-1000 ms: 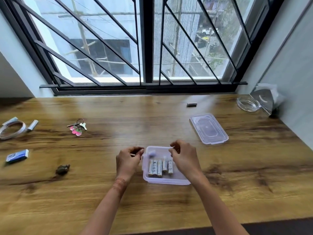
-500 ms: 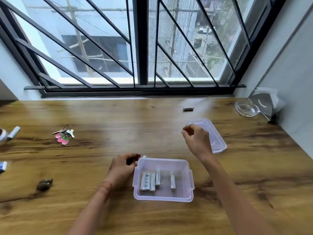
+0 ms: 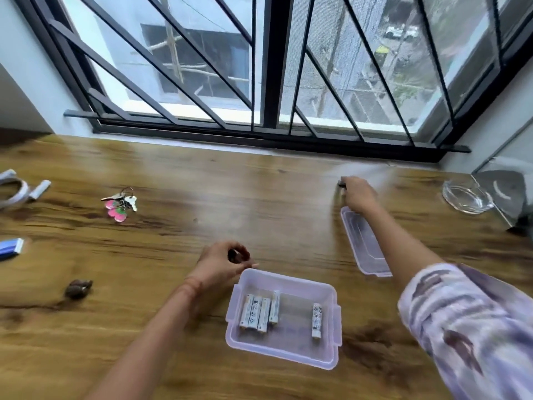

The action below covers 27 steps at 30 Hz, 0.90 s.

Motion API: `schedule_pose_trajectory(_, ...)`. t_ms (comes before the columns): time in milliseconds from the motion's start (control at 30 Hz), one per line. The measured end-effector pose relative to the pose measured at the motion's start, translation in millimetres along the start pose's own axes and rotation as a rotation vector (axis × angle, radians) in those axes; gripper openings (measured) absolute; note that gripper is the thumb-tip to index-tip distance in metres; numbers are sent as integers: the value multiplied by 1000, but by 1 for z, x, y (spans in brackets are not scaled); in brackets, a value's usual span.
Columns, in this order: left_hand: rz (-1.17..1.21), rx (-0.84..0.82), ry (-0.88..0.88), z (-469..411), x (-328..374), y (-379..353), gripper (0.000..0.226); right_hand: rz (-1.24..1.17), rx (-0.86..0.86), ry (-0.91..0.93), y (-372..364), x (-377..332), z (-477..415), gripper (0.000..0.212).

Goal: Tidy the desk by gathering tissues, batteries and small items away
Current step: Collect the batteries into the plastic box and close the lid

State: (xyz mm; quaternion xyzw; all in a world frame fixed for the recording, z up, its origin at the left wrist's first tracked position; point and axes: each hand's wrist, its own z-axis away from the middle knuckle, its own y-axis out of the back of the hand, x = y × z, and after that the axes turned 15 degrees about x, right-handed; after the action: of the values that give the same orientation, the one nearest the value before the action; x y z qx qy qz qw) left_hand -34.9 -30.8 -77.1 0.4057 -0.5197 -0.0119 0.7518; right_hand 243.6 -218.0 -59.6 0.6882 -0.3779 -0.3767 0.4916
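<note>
Right hand (image 3: 357,194) fingers touch small dark item (image 3: 342,183)

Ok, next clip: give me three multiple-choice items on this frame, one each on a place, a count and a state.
1. Where is the lid?
A. on the box
B. on the desk, beyond the box to the right
C. in the left hand

2. How many batteries lie in the box?
A. three
B. five
C. eight

3. What state is the box in?
A. open
B. shut
C. tipped over

Key: 1 B, the lid lies flat under the right forearm. 2 B, four lie together and one apart. 3 A, its inside shows from above.
</note>
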Motion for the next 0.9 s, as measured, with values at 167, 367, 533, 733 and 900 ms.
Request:
schedule_pose_trajectory(167, -177, -34, -13, -7, 13, 0, 16, 178, 121, 51, 2, -17, 10, 20)
schedule_pose_trajectory(367, -154, -72, 64, -11, 6, 10, 18, -371, 254, -203, 44, -47, 70, 18)
schedule_pose_trajectory(533, 184, -21, 216, 1, 26, 41, 19, -809, 140, -370, 99, -73, 163, 14)
schedule_pose_trajectory(733, 443, -250, 233, 47, 75, 51, 19, -670, -127, -421, 95, -104, 249, 15)
schedule_pose_trajectory(900, 63, -346, 44, 75, 63, -2, 28, -452, -174, -420, 80, -113, 257, 22)
